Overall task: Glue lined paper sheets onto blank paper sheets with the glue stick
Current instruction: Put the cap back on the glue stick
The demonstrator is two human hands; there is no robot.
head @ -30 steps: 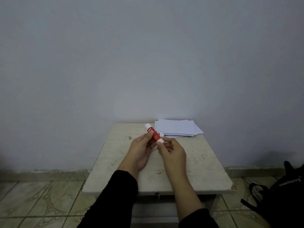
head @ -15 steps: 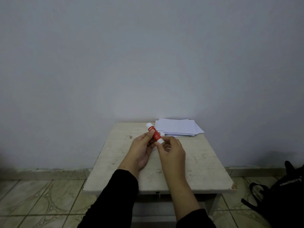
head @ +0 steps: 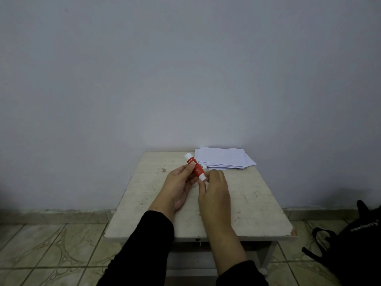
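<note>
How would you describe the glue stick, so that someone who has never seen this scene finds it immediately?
Look at the small pale table against the grey wall. Above its middle, the left hand holds a short tube, the glue stick, while the right hand pinches its near end. It is the only red thing here, with white ends, beside the white paper stack.

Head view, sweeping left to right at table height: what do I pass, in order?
left hand → glue stick, gripped by that hand → right hand, fingers at the stick's near end → stack of paper sheets at the table's far right corner → black bag on the floor.
</note>
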